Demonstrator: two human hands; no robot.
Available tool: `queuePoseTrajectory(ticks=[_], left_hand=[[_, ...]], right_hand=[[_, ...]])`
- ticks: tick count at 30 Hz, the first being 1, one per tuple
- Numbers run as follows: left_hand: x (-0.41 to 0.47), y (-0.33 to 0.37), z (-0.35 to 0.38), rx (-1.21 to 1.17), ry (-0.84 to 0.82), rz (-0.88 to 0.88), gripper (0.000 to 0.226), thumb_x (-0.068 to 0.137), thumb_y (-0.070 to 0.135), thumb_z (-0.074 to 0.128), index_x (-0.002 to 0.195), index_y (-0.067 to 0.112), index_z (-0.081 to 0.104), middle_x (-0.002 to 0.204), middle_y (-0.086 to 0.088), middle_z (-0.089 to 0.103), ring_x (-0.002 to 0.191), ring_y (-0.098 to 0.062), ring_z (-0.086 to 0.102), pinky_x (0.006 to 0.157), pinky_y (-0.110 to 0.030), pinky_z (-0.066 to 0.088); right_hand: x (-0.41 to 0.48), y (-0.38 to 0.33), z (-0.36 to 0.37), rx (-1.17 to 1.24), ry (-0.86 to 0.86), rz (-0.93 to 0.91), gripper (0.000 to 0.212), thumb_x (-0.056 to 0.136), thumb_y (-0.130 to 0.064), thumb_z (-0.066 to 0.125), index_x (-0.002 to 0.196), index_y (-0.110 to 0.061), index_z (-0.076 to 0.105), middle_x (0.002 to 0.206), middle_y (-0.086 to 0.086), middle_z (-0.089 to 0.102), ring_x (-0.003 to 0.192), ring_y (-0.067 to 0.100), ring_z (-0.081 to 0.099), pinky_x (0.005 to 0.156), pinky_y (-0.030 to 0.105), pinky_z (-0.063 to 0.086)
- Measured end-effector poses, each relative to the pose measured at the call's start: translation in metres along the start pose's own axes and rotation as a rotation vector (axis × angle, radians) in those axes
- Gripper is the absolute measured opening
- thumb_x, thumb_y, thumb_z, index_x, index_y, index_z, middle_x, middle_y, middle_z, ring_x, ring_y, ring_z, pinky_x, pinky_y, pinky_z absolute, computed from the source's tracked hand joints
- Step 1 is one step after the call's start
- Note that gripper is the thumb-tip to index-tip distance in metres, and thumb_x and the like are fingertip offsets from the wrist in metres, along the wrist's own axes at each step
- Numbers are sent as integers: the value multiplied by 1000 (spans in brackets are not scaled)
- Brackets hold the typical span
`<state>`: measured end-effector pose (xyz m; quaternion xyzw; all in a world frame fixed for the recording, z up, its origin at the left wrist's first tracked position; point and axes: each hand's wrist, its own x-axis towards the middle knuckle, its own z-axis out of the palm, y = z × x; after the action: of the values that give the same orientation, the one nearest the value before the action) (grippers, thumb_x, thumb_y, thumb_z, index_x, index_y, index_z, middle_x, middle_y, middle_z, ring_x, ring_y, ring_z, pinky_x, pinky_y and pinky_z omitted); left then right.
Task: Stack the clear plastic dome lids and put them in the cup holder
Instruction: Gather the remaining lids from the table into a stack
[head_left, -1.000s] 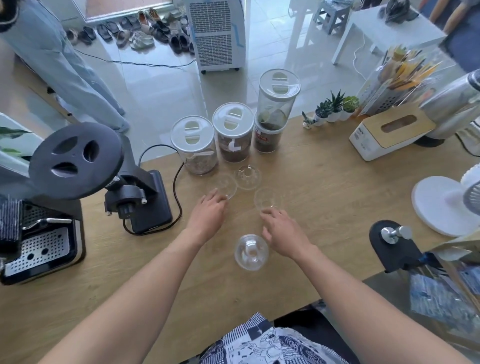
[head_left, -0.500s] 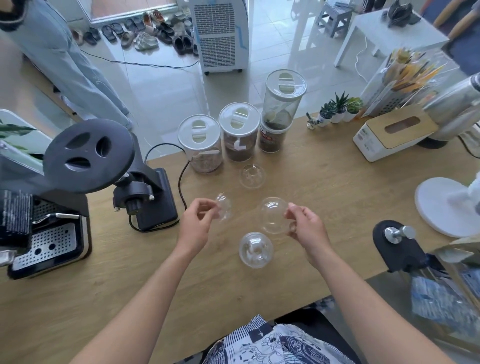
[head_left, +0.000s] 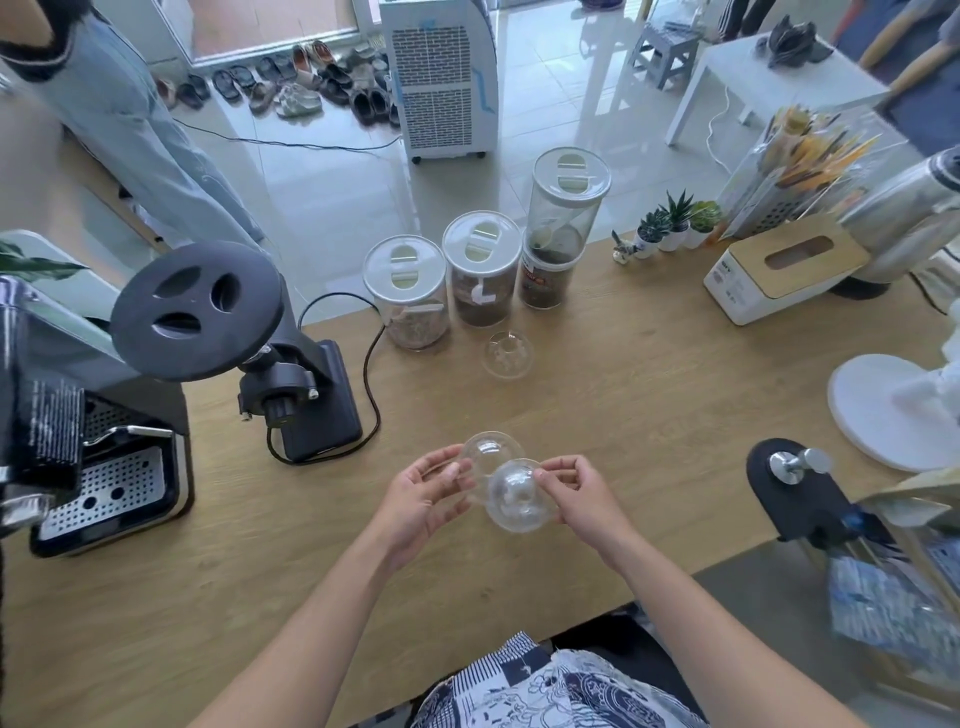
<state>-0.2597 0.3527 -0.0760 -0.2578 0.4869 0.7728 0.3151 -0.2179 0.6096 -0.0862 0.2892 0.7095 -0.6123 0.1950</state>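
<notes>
My left hand (head_left: 423, 496) pinches one lid (head_left: 485, 457), my right hand (head_left: 582, 493) pinches another (head_left: 517, 499) overlapping just right of it, above the desk (head_left: 649, 415); a third lid (head_left: 508, 354) lies ahead.

The two clear dome lids (head_left: 506, 483) held over the wooden counter (head_left: 649, 415) overlap so much that their rims blur together; whether one sits inside the other can't be told, nor whether a third lid lies beneath them. The espresso machine (head_left: 78, 441) runs off the left edge. On the right, the white fan (head_left: 893, 410) is cut off, and the clear rack (head_left: 898, 597) near it is a blur.
</notes>
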Motion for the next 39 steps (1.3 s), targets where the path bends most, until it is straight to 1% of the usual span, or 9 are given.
queuePoseTrajectory(ticks=[6, 9, 12, 15, 19, 22, 28, 34, 39], left_hand=[[4, -14, 4, 50, 12, -51, 32, 107, -1, 68, 138, 3, 73, 141, -22, 75, 115, -33, 76, 87, -46, 72], [7, -18, 7, 89, 29, -59, 30, 108, -2, 66, 136, 3, 73, 141, -22, 74, 115, -34, 73, 90, -49, 70], [10, -22, 10, 137, 54, -62, 28, 108, 0, 67, 135, 5, 74, 140, -19, 76, 118, -35, 76, 103, -58, 65], [12, -24, 12, 168, 78, -54, 27, 107, 1, 69, 132, 7, 76, 139, -17, 76, 132, -42, 73, 99, -54, 67], [13, -23, 16, 195, 93, -54, 25, 109, 2, 67, 131, 8, 77, 137, -16, 76, 134, -43, 70, 94, -49, 70], [14, -22, 18, 215, 93, -49, 25, 109, 2, 66, 131, 8, 76, 137, -16, 76, 134, -42, 71, 97, -52, 68], [12, -19, 22, 272, 107, -37, 23, 109, 4, 67, 130, 10, 77, 136, -14, 77, 130, -37, 73, 102, -56, 67], [10, -16, 25, 323, 125, 13, 23, 111, 5, 67, 131, 10, 75, 133, -11, 76, 122, -27, 76, 101, -54, 67], [14, -15, 26, 342, 134, 34, 21, 112, 7, 66, 130, 12, 75, 133, -10, 75, 118, -23, 77, 96, -49, 70]], right_hand=[[-1, 4, 2, -74, 48, -20, 13, 106, -36, 70, 119, -33, 68, 126, -8, 72, 112, 14, 72, 101, 53, 64], [-7, 2, 1, -92, 45, -47, 17, 108, -34, 63, 125, -37, 65, 136, -6, 66, 115, 11, 68, 95, 42, 61], [-13, 5, -4, -249, -38, -116, 48, 104, -26, 63, 149, -38, 53, 151, -7, 49, 117, 9, 63, 100, 36, 56], [-17, 8, -6, -464, -199, -129, 98, 91, -27, 74, 170, -48, 20, 167, -8, 26, 145, 17, 48, 124, 55, 46], [-17, 9, -4, -760, -276, -150, 136, 82, -29, 93, 168, -62, -7, 174, -14, 6, 161, 22, 31, 131, 76, 20], [-10, 7, -2, -822, -212, -210, 136, 80, -19, 98, 168, -60, 3, 172, -11, 7, 159, 25, 37, 126, 80, 26], [3, 2, -1, -806, -213, -300, 112, 83, -17, 94, 167, -40, 23, 156, 2, 35, 138, 24, 57, 119, 54, 51], [0, -13, 1, -903, -187, -288, 94, 88, -46, 87, 163, -38, 30, 153, -5, 42, 131, 21, 65, 114, 65, 47], [0, -15, 4, -931, -183, -285, 106, 88, -52, 87, 169, -40, 19, 159, -4, 40, 136, 24, 64, 117, 72, 43]])
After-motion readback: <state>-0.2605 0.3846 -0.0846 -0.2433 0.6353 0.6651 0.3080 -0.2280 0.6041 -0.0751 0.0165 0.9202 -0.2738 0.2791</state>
